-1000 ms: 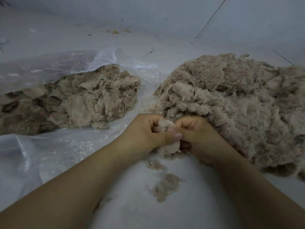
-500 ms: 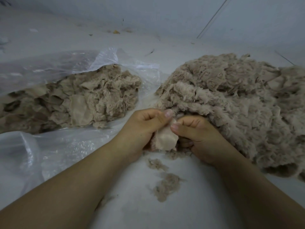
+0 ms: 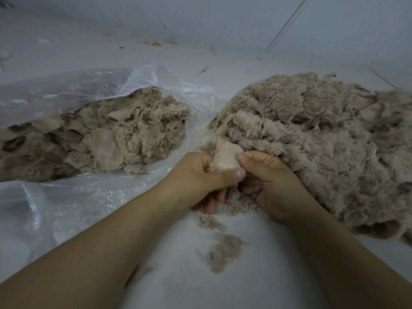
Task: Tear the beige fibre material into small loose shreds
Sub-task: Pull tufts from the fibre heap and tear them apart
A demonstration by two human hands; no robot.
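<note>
Lying at far left, a clear plastic bag [image 3: 66,90] holds a heap of beige fibre pieces [image 3: 107,134], some of them flat and sheet-like. Right of it, the left hand [image 3: 200,175] curls its fingers and thumb round the lower edge of a pale fibre piece [image 3: 226,157] — the thumb tip presses against the piece's bottom right corner. The piece stands up between the two hands, its fuzzy top edge touching the foot of the big pile. The right hand [image 3: 272,181] pinches the same piece from the other side, thumb tip on its right edge, the other fingers curled under. Below the hands, small loose shreds [image 3: 223,253] lie on the white surface [image 3: 256,286], just apart from the wrists. Filling the right side, a large mound of fluffy beige fibre [image 3: 323,141] rises behind and beside the right hand — its near edge brushes the knuckles.
</note>
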